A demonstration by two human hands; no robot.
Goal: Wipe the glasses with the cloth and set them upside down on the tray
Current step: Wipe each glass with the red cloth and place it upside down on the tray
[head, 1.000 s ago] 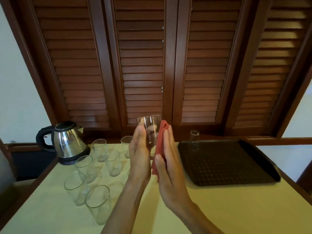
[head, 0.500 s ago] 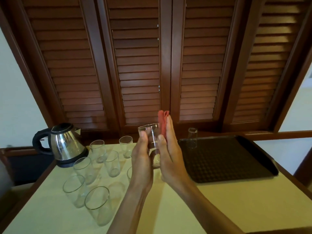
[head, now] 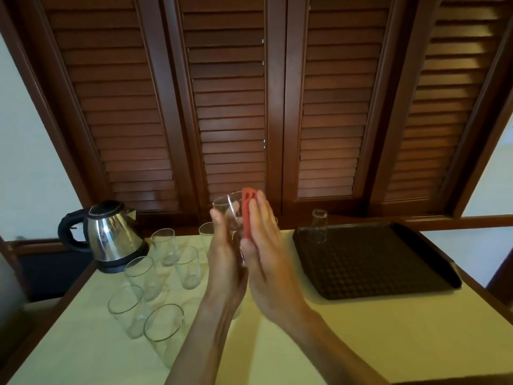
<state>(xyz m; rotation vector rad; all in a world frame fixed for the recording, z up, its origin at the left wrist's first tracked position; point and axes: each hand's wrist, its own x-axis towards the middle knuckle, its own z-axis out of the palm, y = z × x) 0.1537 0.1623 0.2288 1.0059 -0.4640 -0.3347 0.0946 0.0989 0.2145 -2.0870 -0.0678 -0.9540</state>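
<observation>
Left hand point(head: 226, 262) raised upright above the pale yellow-green tabletop point(head: 361, 337), fingers pointing up and flat against the near-left side of the clear drinking glass point(head: 231, 215), thumb at the rim side; straight fingers, not curled round it. Right hand point(head: 268, 259) likewise upright, palm facing left, straight fingers pressing the folded red cloth point(head: 246, 212) against the glass's right side. Glass sandwiched between the two palms, held above the table, mouth tilted up and toward the left.

Left of the held glass: shiny steel electric kettle with black handle and base point(head: 111, 237), standing near the table's far-left corner, close to the dark wooden edge rail. Between the kettle and the held glass, a cluster of clear empty tumblers point(head: 163, 276) standing upright, reaching forward toward the near-left edge; one more partly hidden behind the left hand. Little free room among them.

Right of the held glass: bare tabletop directly below the forearms and out to the near edge. Further right, dark brown textured rectangular tray point(head: 388, 268), its far edge close to the table's back edge, its right edge near the table's right edge. One small clear glass upside down point(head: 319, 226) at the tray's far-left corner; the remainder of the tray surface open.

Behind the table, dark brown louvred wooden shutters point(head: 230, 107).
</observation>
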